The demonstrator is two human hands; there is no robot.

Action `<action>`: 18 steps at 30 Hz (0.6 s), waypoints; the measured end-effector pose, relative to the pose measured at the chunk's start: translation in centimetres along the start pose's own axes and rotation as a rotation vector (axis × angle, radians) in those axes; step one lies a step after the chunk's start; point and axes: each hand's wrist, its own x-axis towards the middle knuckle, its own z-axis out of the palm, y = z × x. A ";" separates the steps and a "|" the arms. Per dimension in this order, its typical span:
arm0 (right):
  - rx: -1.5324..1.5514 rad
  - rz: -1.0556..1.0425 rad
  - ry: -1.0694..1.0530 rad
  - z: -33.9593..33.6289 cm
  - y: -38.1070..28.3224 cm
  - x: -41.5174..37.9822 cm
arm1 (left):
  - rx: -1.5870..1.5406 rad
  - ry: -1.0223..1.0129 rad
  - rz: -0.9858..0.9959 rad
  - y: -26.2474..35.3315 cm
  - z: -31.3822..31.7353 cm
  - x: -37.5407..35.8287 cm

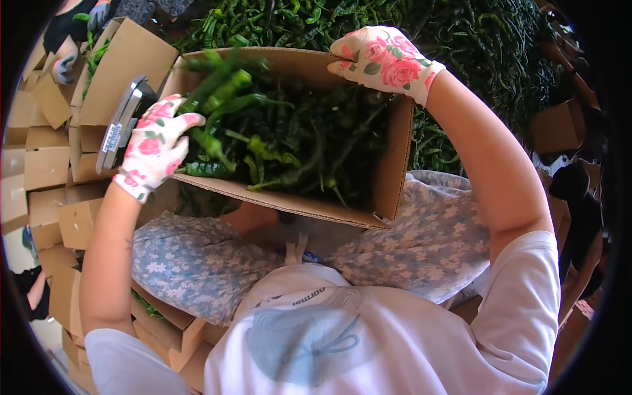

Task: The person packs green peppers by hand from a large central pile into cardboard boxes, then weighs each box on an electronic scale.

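Observation:
A cardboard box (397, 164) sits tilted over my lap, loaded with long green peppers (289, 141). My right hand (388, 62), in a white glove printed with pink roses, grips the far rim near the right corner, its fingertips over the edge. At the box's left end is my left hand (153, 146) in a matching glove. Its fingers curl over the end wall beside some peppers, and part of the grip is hidden. The peppers near that hand are blurred.
A large heap of green peppers (480, 59) spreads beyond the box. Close to my left hand, a grey scale-like device (122, 125) stands on edge. Several cardboard boxes (46, 168) crowd the left side. Other people (579, 217) are at the right and upper left.

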 end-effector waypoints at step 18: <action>-0.038 -0.051 0.003 -0.5 -0.8 0.4 | -0.142 -0.050 0.005 8.8 0.4 3.5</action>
